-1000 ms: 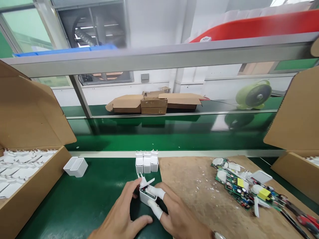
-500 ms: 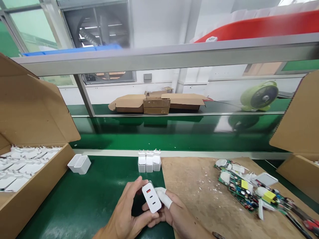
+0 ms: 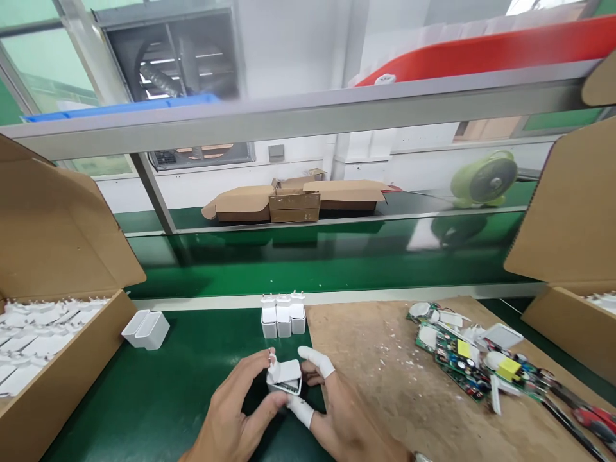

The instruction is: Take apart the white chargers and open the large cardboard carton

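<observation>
A white wall charger (image 3: 285,378) is between my two hands, low in the middle of the view. Its end with the plug pins faces up, and a dark gap shows along the near edge of that end piece. My left hand (image 3: 243,398) grips it from the left, index finger by the pins and thumb at the near edge. My right hand (image 3: 332,398), with white covers on thumb and index finger, closes around its right side. Just beyond my hands stand several white chargers (image 3: 283,319) in a tight group, pins toward the back.
At left, an open cardboard box (image 3: 81,359) holds many white parts. Two white cases (image 3: 145,329) stand beside it. A brown board (image 3: 366,359) lies at right, bearing circuit boards (image 3: 457,353) and red-handled pliers (image 3: 590,417). Another cardboard box (image 3: 572,327) stands far right.
The charger has been turned over: its face with the ports no longer shows, and its pin end is now up. My right fingers have spread around its side. The view has shifted slightly.
</observation>
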